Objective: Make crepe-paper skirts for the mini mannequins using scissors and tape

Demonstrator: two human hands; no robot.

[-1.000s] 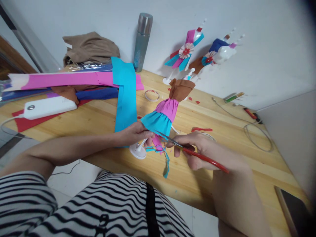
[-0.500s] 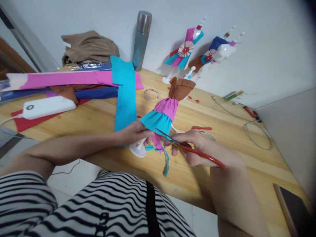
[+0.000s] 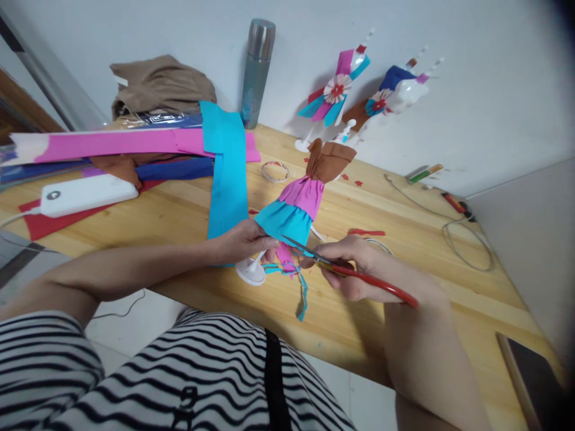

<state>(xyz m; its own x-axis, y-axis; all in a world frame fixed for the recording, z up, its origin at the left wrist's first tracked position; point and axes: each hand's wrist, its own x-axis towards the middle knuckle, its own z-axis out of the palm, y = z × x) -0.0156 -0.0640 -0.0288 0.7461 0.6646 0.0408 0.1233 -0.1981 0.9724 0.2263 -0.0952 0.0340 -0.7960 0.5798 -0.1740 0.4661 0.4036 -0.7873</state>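
A tilted paper dress (image 3: 300,194) in brown, pink and blue tiers is in front of me, on a stand with a white round base (image 3: 250,272). My left hand (image 3: 249,240) pinches the lower left edge of its blue crepe paper tier (image 3: 283,220). In my right hand (image 3: 353,263) is a pair of red-handled scissors (image 3: 381,285). Their blades lie along the hem of the blue tier; whether they are parted there is hard to see. Below the hem, thin blue paper scraps (image 3: 302,296) and a pink piece (image 3: 286,257) show.
Left lie a blue paper strip (image 3: 229,191), pink paper (image 3: 126,143) and a white power bank (image 3: 90,194). A thermos (image 3: 258,75) stands by the wall. Decorated white stands (image 3: 339,90) are at the back. A cable (image 3: 449,230) and a dark flat device (image 3: 534,377) lie right.
The scissors and my right hand have shifted slightly to the right and the handle has dipped a little. My left hand and the dress hold nearly still.
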